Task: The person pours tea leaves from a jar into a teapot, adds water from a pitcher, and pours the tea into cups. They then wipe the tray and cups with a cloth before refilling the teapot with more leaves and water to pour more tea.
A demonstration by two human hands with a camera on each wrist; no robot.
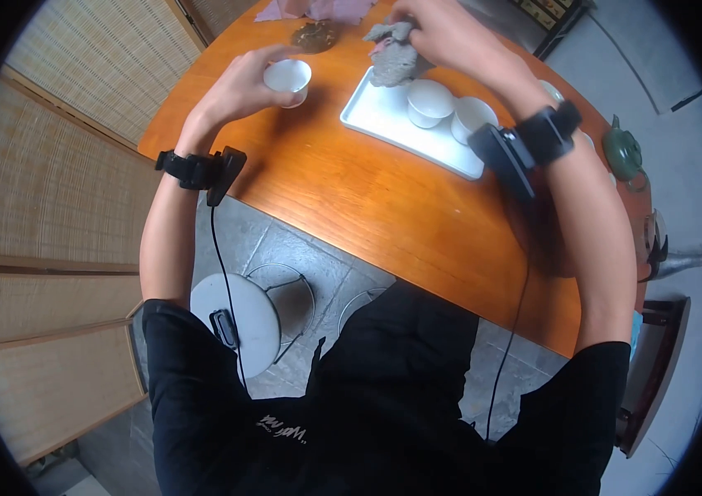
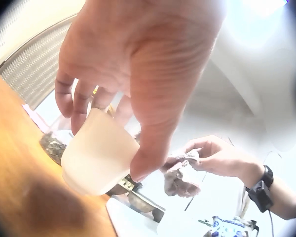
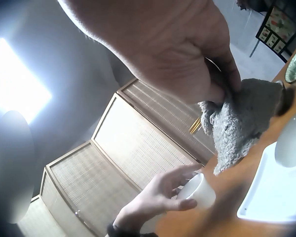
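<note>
A small white cup (image 1: pixel 288 78) is tipped on its side over the wooden table. My left hand (image 1: pixel 239 87) holds it between thumb and fingers; in the left wrist view the thumb lies against one side of the cup (image 2: pixel 96 158) and the fingertips are partly behind it. My right hand (image 1: pixel 442 31) pinches a crumpled grey cloth (image 1: pixel 394 64), which hangs down over the far left end of a white tray (image 1: pixel 365 107). The right wrist view shows the cloth (image 3: pixel 234 131) bunched under the fingers. Two white cups, one nearer (image 1: pixel 430 106) and one beside it (image 1: pixel 472 118), stand on the tray.
A green teapot (image 1: pixel 622 153) sits at the table's right edge. At the back lie a clear dish of dark bits (image 1: pixel 315 36) and a pink cloth (image 1: pixel 318 8). A stool (image 1: pixel 235 331) stands below on the left, near a folding screen (image 1: pixel 78 157). Cables trail from both wrists.
</note>
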